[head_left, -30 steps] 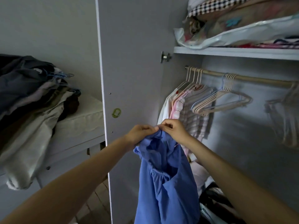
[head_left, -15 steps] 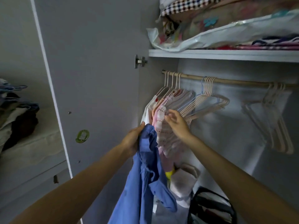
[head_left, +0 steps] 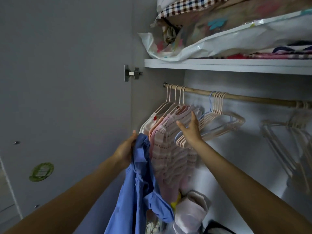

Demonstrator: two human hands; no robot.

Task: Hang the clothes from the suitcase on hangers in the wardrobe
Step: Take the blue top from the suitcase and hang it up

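An open grey wardrobe (head_left: 219, 92) fills the view, its wide door (head_left: 67, 81) swung out at left with a metal hinge (head_left: 132, 73) near the top edge and a round green sticker (head_left: 41, 171) lower down. A white shelf (head_left: 228, 65) crosses the upper right and carries a bulging white plastic bag (head_left: 219, 43) of folded bedding with a checked cloth (head_left: 185, 5) on top. Under the shelf a wooden rail (head_left: 253, 99) slopes across the wardrobe. A blue garment (head_left: 140, 191) hangs down the lower middle of the view, just in front of the wardrobe opening and not yet on a hanger. At the rail's left end several pink and striped clothes (head_left: 170, 149) hang close together on pale hangers, just behind the blue garment. To their right a bunch of empty pale hangers (head_left: 217, 122) hangs from the rail, and a second, blurred bunch (head_left: 290, 142) hangs further right. At the wardrobe floor lie a pale bundle of cloth (head_left: 192, 210) and part of a dark bag (head_left: 217, 228). The left hand (head_left: 126, 149) has its grip clamped on the bunched top of the blue garment, holding it up beside the hanging clothes. The right hand (head_left: 190, 129) reaches to the empty hangers with fingers spread apart, thumb toward the striped clothes and palm against the lower ends of the hangers; it is not closed round any of them.
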